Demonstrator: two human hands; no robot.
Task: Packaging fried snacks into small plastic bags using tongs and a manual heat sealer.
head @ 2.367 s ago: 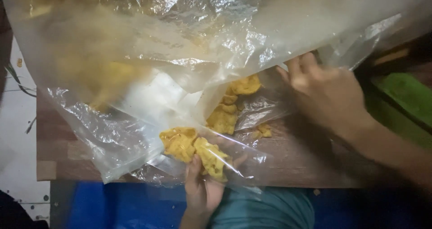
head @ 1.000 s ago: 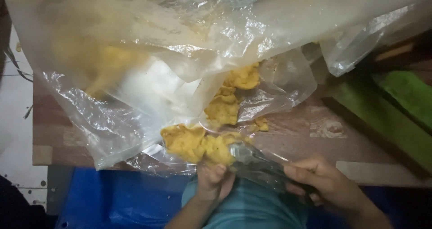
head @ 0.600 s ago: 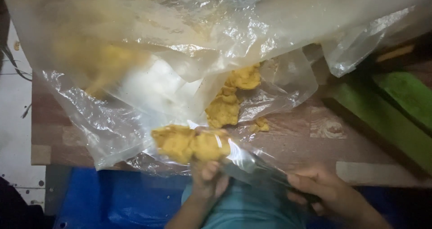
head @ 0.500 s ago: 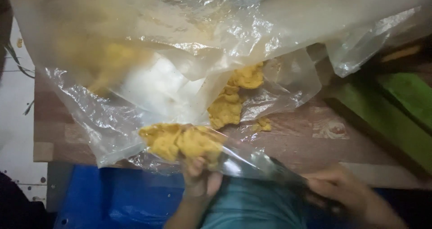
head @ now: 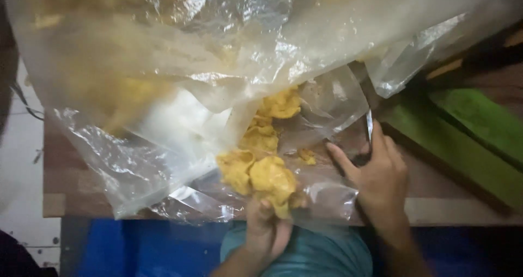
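Gripping yellow crackers [head: 261,173] through a clear small bag [head: 321,192], left hand [head: 267,230] closed from below, bag lying crosswise on the surface [head: 76,179], right hand [head: 378,181] fingers spread, pressing the bag's right end, big bag [head: 190,53] above.

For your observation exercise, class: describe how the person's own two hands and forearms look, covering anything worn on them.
Both the left hand and the right hand are bare: no gloves, and no rings or watch that the dim, blurred view shows. Both forearms are uncovered as far as seen, with no sleeves.

Dim rm, low warm light. Brown wooden table [head: 457,209] w/ green planks [head: 468,130] at right. Pale speckled floor [head: 22,201] at left; blue sheet [head: 147,250] below table.
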